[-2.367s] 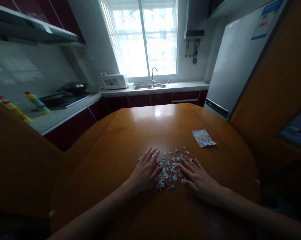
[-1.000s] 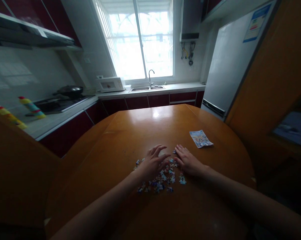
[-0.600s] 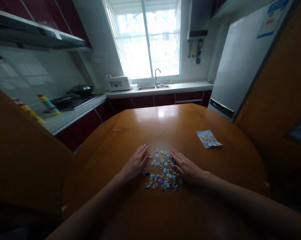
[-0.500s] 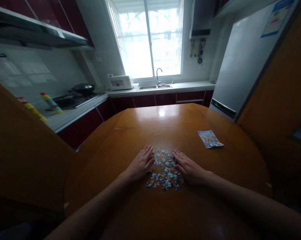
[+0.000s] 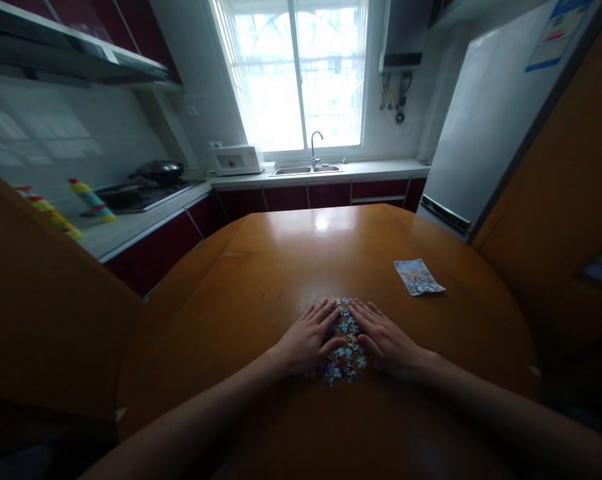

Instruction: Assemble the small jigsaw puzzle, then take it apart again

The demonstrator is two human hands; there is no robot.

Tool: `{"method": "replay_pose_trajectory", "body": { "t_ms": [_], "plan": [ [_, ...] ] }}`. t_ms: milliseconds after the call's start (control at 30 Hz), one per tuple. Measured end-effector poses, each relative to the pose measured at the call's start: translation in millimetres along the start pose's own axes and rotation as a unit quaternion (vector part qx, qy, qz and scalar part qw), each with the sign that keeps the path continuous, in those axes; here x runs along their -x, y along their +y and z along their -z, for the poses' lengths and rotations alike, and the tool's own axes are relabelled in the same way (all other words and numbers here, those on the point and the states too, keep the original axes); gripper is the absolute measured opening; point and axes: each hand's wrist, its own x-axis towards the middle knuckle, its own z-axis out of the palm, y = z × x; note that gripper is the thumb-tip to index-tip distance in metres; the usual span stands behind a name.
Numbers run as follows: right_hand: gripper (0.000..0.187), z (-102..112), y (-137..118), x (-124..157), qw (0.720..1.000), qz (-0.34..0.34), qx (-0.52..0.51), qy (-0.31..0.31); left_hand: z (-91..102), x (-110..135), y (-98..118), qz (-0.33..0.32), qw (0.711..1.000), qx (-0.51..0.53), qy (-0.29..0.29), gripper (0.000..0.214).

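Small jigsaw puzzle pieces [image 5: 348, 340], mostly light blue with some darker and yellowish ones, lie loose in a narrow heap on the brown wooden table [image 5: 261, 280]. Against the left side of the heap rests my left hand [image 5: 311, 337], its fingers stretched out. My right hand [image 5: 383, 337] lies along the other side, also with fingers extended and nothing gripped. Both palms face down and cover some of the pieces. The fingertips of the two hands are close together at the far end of the heap.
A creased picture sheet [image 5: 419, 277] lies on the table to the right. Beyond the table are a sink [image 5: 305, 171], a white microwave [image 5: 235, 161] and a stove with a dark wok [image 5: 159, 171]. A fridge [image 5: 491, 127] stands at the right.
My left hand has slid to the right over the table, and the puzzle pieces between my hands are squeezed into a narrower heap. My right hand has barely shifted.
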Motion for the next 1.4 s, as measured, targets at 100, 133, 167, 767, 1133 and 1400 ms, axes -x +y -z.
{"method": "replay_pose_trajectory", "body": {
  "t_ms": [100,133,167,767,1133,1400],
  "plan": [
    [0.066,6,-3,9,1.000,0.011,0.008,0.000,11.6,8,0,-0.010,1.000,0.001,0.008,0.067],
    [0.064,8,-4,12,1.000,0.019,0.008,-0.004,15.7,13,0,-0.014,1.000,0.004,0.015,0.064],
    [0.062,9,-3,16,1.000,0.026,0.006,-0.007,19.5,19,0,-0.019,1.000,0.006,0.021,0.061],
    [0.044,2,22,24,0.977,-0.041,-0.068,0.198,-0.9,70,41,-0.138,0.980,0.012,0.141,0.013],
    [0.039,-1,23,28,0.969,-0.053,-0.087,0.226,-2.2,57,43,-0.220,0.929,-0.063,0.292,0.007],
    [0.033,2,19,27,0.967,-0.049,-0.082,0.236,10.0,89,43,-0.233,0.938,-0.089,0.240,0.009]
  ]
}}
